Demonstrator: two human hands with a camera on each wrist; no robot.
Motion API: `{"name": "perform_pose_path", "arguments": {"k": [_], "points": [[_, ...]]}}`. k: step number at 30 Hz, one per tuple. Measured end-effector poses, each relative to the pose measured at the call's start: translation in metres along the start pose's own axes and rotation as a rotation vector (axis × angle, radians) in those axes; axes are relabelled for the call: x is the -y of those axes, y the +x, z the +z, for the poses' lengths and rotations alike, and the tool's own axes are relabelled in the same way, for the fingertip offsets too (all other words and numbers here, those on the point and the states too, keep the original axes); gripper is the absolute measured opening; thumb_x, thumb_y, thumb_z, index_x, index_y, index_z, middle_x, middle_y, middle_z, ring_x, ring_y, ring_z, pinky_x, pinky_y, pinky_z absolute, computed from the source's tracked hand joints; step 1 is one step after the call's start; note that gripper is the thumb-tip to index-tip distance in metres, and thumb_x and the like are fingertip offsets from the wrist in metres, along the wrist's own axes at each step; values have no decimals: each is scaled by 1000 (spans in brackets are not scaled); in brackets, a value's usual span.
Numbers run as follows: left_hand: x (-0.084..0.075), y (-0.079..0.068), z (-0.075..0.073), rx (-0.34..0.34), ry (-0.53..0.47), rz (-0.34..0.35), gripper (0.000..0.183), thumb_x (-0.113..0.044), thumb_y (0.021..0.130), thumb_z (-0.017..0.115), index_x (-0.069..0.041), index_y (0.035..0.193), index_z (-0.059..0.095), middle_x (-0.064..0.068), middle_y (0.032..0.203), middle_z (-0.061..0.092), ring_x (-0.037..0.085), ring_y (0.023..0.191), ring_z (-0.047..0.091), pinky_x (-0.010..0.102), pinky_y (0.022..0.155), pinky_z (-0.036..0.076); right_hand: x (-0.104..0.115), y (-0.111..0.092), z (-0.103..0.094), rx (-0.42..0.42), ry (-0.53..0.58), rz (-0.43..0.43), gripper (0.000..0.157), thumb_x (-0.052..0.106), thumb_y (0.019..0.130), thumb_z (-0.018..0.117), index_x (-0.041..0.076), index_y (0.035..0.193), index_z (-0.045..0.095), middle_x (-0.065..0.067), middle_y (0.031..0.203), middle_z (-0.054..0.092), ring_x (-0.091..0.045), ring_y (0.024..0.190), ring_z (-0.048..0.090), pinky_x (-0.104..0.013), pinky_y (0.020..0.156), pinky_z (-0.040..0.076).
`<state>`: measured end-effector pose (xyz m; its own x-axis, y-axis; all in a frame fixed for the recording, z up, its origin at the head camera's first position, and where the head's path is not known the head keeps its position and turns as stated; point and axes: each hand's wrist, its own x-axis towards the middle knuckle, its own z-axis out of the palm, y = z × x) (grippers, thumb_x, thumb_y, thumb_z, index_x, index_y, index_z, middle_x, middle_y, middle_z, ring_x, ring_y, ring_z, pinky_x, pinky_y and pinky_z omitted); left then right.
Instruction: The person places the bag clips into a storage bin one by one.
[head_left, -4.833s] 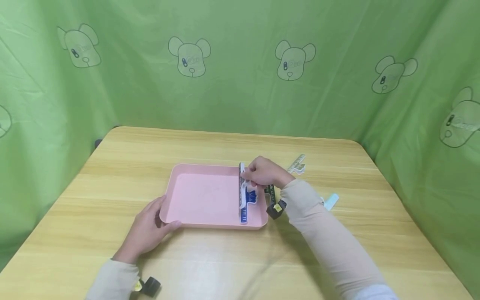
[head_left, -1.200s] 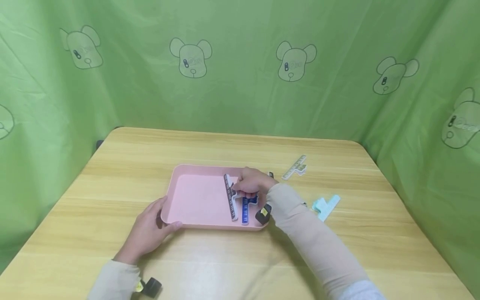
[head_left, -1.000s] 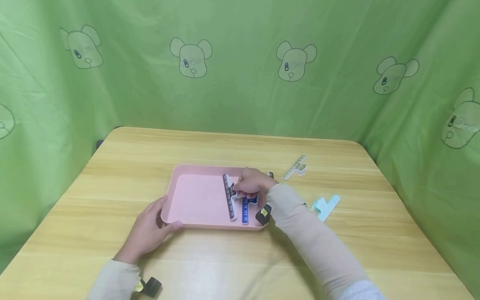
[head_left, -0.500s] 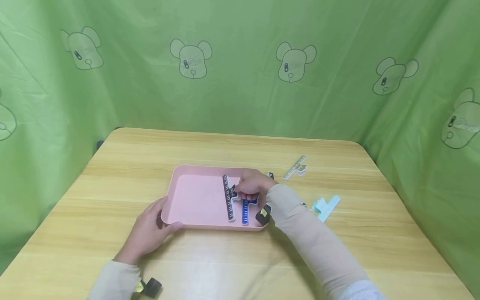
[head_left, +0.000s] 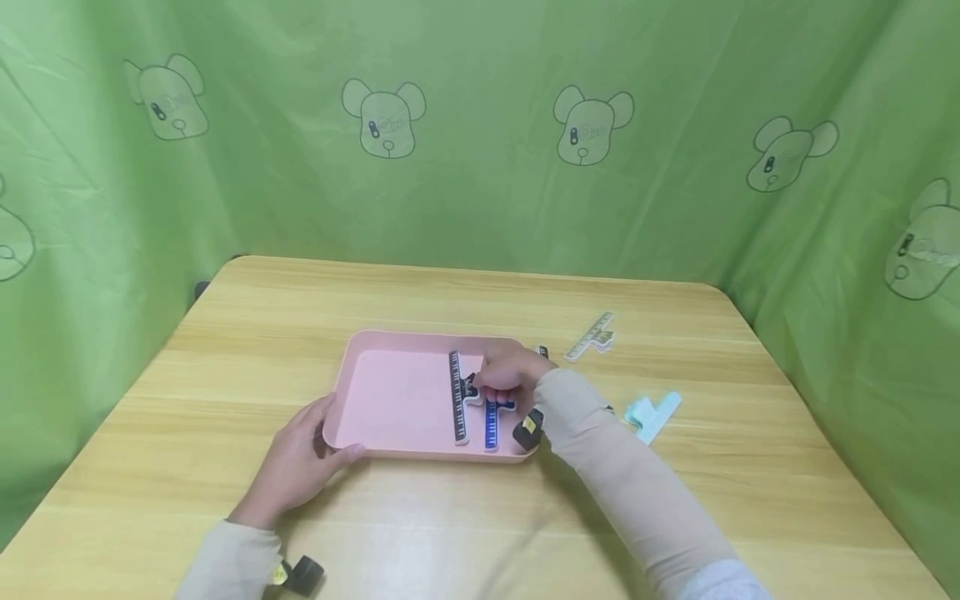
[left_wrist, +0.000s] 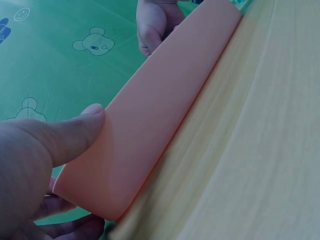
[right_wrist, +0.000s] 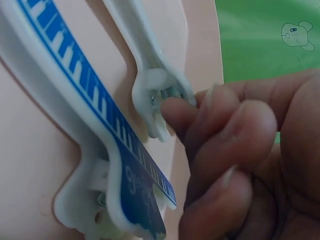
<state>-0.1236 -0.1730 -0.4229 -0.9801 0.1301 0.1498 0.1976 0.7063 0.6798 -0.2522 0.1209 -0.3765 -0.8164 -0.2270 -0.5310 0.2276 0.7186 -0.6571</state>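
Observation:
A shallow pink tray [head_left: 397, 392] sits on the wooden table. My left hand [head_left: 296, 458] grips its near left corner, thumb over the rim and fingers round the side, as the left wrist view shows. Inside the tray, toward its right end, a black keyboard-patterned clip [head_left: 457, 408] lies lengthwise front to back. My right hand [head_left: 510, 372] pinches the handle of this clip, its other fingers curled. A blue clip [head_left: 491, 425] of the same shape lies just right of it, partly hidden under the hand. In the right wrist view the black clip's white side [right_wrist: 145, 55] and spring show.
Right of the tray, a white clip with gold markings [head_left: 590, 337] lies toward the back and a mint clip [head_left: 654, 415] nearer the forearm. The end of another dark clip [head_left: 543, 351] shows beside the tray. Green curtain [head_left: 480, 208] surrounds the table.
The black clip went from above the blue one to its left, first slanted, then turned straighter alongside it. My right hand moved left and forward with it; my left hand stayed on the tray.

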Motion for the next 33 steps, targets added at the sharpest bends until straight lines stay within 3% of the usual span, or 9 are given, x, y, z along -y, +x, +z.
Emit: {"name": "perform_pose_path", "arguments": {"k": [6,16,27,33], "points": [[1,0,1,-1,0,6,84,-40,81,77,2,144,39,25,142,45,45,128,42,62,104,34,-2,-2,-2,17,65,10,20,2,85,63,6,67,56,-3,56,51,-12,46,42,-21,40,34],[-1,0,0,2,-5,8,84,-39,82,77,3,144,39,25,142,45,45,128,43,62,104,35,-2,-3,-4,29,-118,-54,28,4,89,61,6,61,58,-4,55,55,-11,43,46,-19,38,37],[1,0,1,1,-4,5,86,-41,82,77,3,144,38,26,143,44,45,128,42,62,104,34,-1,-3,-3,64,-74,-12,28,4,90,61,5,62,59,-5,56,57,-9,42,44,-18,37,35],[2,0,2,-2,-6,7,86,-41,81,77,3,144,39,25,142,44,45,128,42,62,104,35,-2,-2,-3,62,-169,-32,32,6,91,61,6,59,58,-4,54,56,-9,41,45,-18,37,37]]}}
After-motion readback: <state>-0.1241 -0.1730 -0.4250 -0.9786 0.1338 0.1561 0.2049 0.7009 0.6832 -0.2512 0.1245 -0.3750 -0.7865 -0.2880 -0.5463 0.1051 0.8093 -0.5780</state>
